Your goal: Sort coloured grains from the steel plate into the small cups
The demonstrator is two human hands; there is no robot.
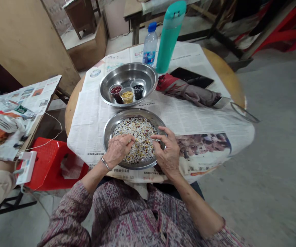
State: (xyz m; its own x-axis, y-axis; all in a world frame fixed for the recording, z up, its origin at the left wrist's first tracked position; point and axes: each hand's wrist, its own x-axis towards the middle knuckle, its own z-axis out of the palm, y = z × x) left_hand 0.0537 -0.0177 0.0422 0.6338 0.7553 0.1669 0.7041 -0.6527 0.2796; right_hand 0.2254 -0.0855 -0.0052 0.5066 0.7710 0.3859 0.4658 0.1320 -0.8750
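A steel basin [134,167] of mixed white, yellow, red and black grains [134,137] sits at the near edge of the table. Over its left side is my left hand [119,148], thumb and fingertips pinched together just above the grains; whatever they hold is too small to see. My right hand [167,152] hovers at the right rim, thumb and fingers apart and nothing visible between them. Behind stands a second steel basin [105,77] containing a cup of dark red beans [116,92], a cup of yellow grains [126,96] and a cup of black beans [138,90].
Newspaper [86,127] covers the round table. Toward its back are a water bottle [150,46], a tall teal bottle [170,37], a folded umbrella [189,91] and a dark tablet-like slab [191,77]. On the left are a red stool [47,164], a power strip [26,167] and another person's leg.
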